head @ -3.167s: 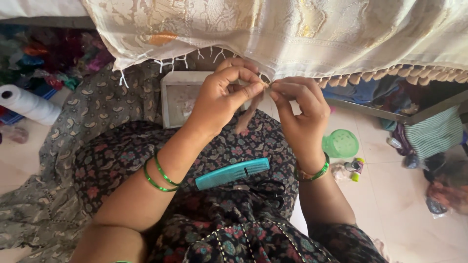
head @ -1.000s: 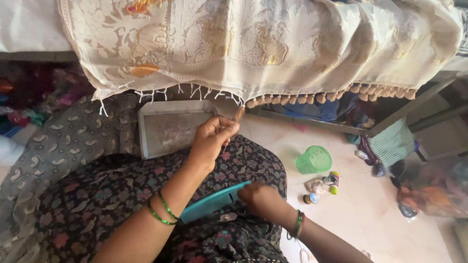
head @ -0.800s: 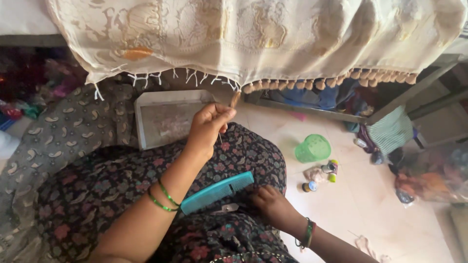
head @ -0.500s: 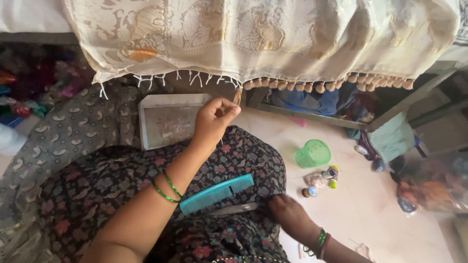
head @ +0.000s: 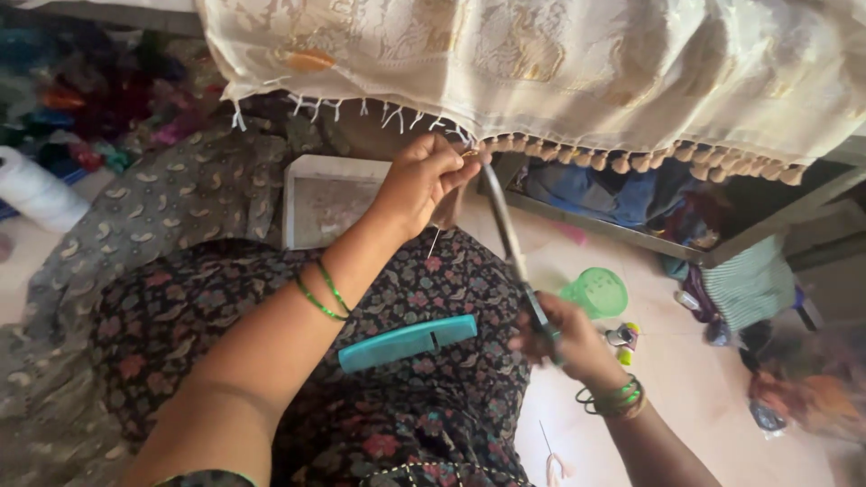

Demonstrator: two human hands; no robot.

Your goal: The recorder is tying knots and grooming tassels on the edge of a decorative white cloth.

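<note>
The left hand (head: 422, 180) is closed in a pinch at the lower fringed edge of the cream woven cloth with pale figure patterns (head: 577, 72), where the loose white threads end and the row of small tan tassels (head: 631, 162) begins. A thin thread hangs down from this pinch. The right hand (head: 564, 338) is closed around the handles of a pair of long metal scissors (head: 510, 239), whose blades point up to the pinched place and almost touch the left fingers.

It seems the tassels to the right of the pinch are already made, while the loose threads (head: 361, 110) toward the left edge of the cloth are not yet worked, so much of the fringe remains.

On the lap, on the dark flowered dress (head: 424, 406), a teal plastic comb (head: 408, 342) lies between the two arms. A green plastic cup (head: 595, 292) stands on the floor just beside the right hand.
</note>
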